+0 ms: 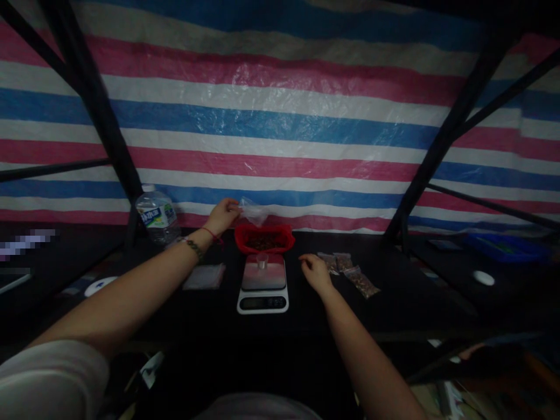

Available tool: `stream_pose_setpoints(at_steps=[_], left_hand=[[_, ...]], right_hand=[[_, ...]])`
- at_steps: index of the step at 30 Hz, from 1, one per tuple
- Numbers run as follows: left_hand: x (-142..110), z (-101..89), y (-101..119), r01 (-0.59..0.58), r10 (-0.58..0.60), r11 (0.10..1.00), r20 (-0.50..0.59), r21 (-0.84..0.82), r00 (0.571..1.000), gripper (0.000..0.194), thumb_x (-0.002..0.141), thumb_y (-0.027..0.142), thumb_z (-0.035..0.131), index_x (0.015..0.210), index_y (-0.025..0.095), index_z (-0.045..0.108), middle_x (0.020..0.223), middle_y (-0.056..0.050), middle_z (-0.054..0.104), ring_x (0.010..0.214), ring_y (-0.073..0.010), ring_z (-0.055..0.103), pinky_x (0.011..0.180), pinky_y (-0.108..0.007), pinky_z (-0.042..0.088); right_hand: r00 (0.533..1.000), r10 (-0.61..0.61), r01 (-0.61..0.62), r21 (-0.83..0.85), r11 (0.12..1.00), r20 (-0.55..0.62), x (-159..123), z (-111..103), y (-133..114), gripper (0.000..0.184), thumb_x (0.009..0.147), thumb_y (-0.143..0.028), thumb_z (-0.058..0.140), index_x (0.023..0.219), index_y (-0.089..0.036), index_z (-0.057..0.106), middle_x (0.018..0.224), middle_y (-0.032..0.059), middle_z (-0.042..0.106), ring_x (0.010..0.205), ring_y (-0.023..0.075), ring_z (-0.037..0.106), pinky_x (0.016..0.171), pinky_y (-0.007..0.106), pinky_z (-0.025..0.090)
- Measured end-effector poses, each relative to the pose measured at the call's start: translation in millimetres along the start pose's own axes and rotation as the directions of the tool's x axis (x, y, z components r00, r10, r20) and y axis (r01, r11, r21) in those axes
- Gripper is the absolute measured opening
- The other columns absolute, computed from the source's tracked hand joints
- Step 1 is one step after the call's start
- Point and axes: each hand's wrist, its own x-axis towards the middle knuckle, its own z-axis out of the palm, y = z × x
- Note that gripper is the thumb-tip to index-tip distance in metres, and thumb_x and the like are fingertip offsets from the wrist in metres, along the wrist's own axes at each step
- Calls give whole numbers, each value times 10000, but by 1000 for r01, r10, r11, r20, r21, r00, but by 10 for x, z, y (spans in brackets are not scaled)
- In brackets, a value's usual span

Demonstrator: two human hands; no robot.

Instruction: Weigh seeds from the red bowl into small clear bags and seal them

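Observation:
My left hand (224, 214) reaches over the back of the table, its fingers pinched on a clear plastic bag (254, 212). That bag hangs just behind a red bowl (286, 240) holding small dark brown pieces. In front of the bowl sits a white kitchen scale (242, 304) with a small clear cup (262, 262) on its plate. My right hand (317, 273) rests on the table right of the scale, fingers loosely bent and slightly apart, nothing seen in them. Close beside it lie several filled zip bags (361, 282) of brown pieces.
A stack of flat clear bags (205, 277) lies left of the scale. A large plastic bottle (156, 216) stands at the back left. Dark metal posts (431, 157) frame both sides before a striped sheet (271, 116). A blue tray (507, 248) is far right.

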Motion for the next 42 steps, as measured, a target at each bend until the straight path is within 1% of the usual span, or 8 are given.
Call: stream_pose_setpoints(at_steps=[3, 9, 14, 22, 28, 33, 37, 42], left_hand=[[-330, -289, -85, 92, -96, 930, 6, -356, 995, 493, 710, 277, 646, 1163, 187, 474, 794, 4, 613, 634, -103, 599, 565, -202, 468], [-1138, -648, -68, 224, -228, 844, 52, -487, 972, 531, 659, 279, 714, 1142, 253, 494, 851, 12, 598, 661, -94, 619, 562, -186, 482], [-1570, -567, -24, 229, -208, 861, 96, -454, 973, 560, 647, 344, 725, 1153, 241, 508, 853, -4, 623, 692, -118, 625, 622, -230, 514], [-1635, -805, -303, 264, -265, 875, 56, -406, 963, 620, 610, 394, 766, 1139, 186, 520, 759, 1, 641, 625, -125, 623, 571, -223, 489], [-1444, -1018, -712, 314, -310, 949, 84, -34, 947, 619, 688, 359, 685, 1237, 162, 480, 897, -58, 698, 759, -195, 676, 638, -280, 535], [-1362, -954, -1033, -33, -50, 854, 144, 520, 988, 533, 802, 240, 530, 1316, 110, 475, 1342, -176, 526, 1224, -267, 524, 1031, -384, 422], [-1397, -797, -1170, -338, 41, 732, 457, 592, 888, 529, 886, 255, 400, 1386, 82, 416, 1479, -168, 366, 1395, -249, 295, 1150, -404, 255], [-1437, -681, -1347, -403, -41, 688, 586, 604, 809, 543, 899, 260, 392, 1419, 103, 379, 1487, -181, 339, 1391, -271, 299, 1132, -430, 259]], right_hand=[[1000, 4, -4, 1, 1000, -4, 11, -53, -34, 274, 797, -151, 450, 928, -172, 690, 941, 75, 685, 892, 189, 625, 852, 346, 482], [997, 6, 13, 244, 970, -77, 27, -125, -660, 220, 817, -253, 511, 931, -178, 684, 875, 69, 669, 777, 176, 614, 737, 315, 498], [948, -17, -181, 581, 794, 318, -145, 197, -1576, 596, 769, -395, 637, 1316, -232, 466, 940, 30, 674, 607, 121, 595, 552, 248, 486], [875, 131, -402, 548, 734, 466, 75, 662, -1977, 213, 774, -221, 570, 976, -169, 613, 645, -20, 618, 472, 92, 539, 409, 173, 377], [883, 150, -307, 305, 901, 445, 367, 1097, -2060, 500, 738, -145, 571, 1237, -164, 539, 711, 15, 670, 532, 128, 600, 476, 209, 439], [884, 118, -129, -7, 992, 453, 400, 1433, -1978, 710, 733, -116, 546, 1419, -118, 362, 934, 118, 707, 769, 209, 680, 686, 288, 503], [831, 99, 3, -181, 983, 547, 365, 1547, -1903, 500, 751, -116, 552, 1250, -132, 564, 1048, 158, 685, 947, 253, 665, 780, 316, 491], [808, 27, 213, -334, 918, 589, 295, 1492, -2020, 315, 792, -174, 551, 1086, -141, 657, 1098, 176, 655, 1028, 276, 621, 842, 366, 479]])
